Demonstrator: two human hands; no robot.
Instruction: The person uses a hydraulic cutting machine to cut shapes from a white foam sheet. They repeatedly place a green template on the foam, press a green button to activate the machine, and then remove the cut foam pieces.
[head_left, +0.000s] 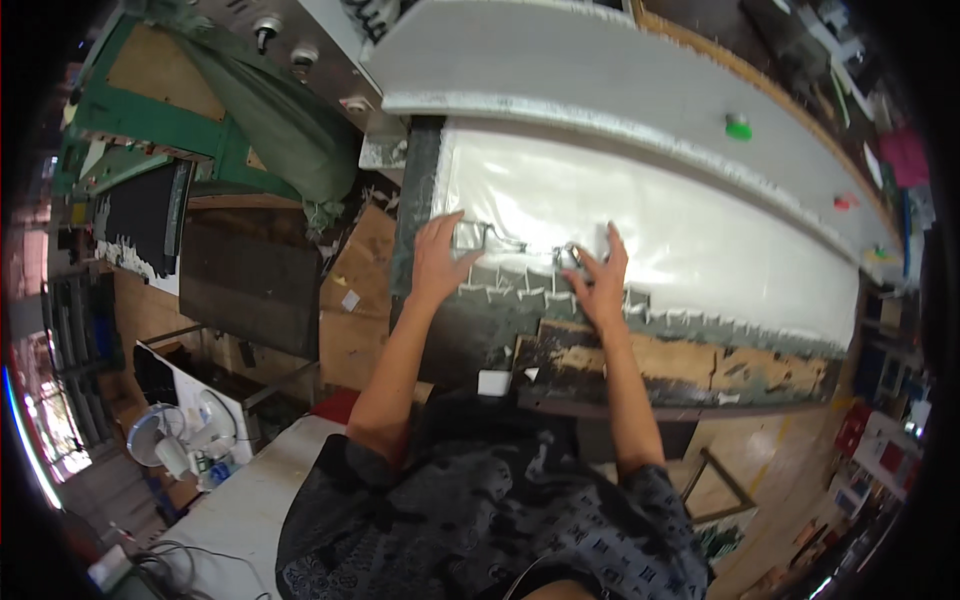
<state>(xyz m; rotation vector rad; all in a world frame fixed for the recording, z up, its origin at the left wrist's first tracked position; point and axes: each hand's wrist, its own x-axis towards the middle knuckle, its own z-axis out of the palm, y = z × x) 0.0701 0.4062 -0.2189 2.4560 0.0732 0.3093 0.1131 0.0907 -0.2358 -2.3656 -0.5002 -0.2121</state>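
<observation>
While both hands work over the white sheet point(545, 185), the left hand point(434, 265) is spread wide and the right hand point(603, 290) has its fingers fanned out.

So the left one has its thumb well apart from the fingers, hand curved around the left end of a thin metal frame point(485, 240) lying on the sheet near its ragged, notched front edge. Right thumb and index are close together by the frame's other end, with another finger sticking out straight; honestly can't tell if they're pinching it or just touching. Sheet's on a dark board point(425, 165), just in front of a grey machine beam point(640, 85).
</observation>
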